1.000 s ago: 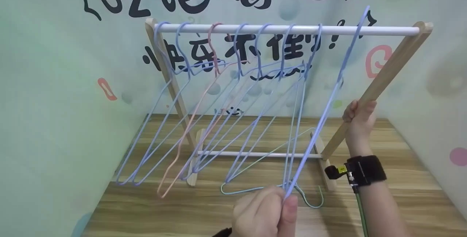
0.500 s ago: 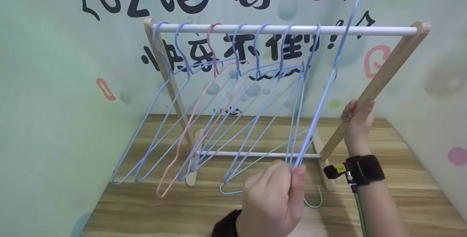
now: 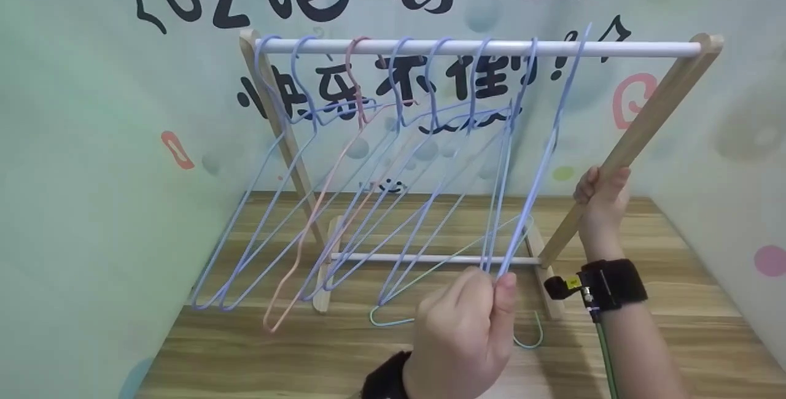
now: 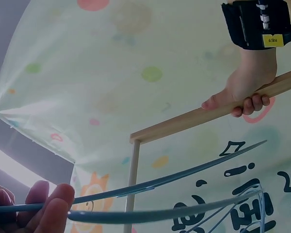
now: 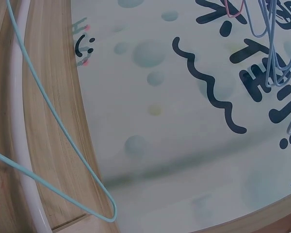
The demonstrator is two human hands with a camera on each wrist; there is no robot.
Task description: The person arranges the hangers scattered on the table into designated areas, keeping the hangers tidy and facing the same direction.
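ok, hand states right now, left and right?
Left hand: closed, pinching the blue hanger at its bottom bar.
Right hand: closed, gripping the rack's wooden leg.

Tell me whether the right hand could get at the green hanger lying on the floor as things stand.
Probably not right away: the right hand grips the rack's wooden leg, and the green hanger lies low behind the left hand. Once it lets go, the path looks open.

The hangers [image 3: 393,202] looked like thin wire with a smooth, slightly glossy pastel coating. The rack's legs [image 3: 638,135] were pale matt wood, its rail [image 3: 614,50] smooth white, and the floor [image 3: 307,356] showed streaked wood grain.
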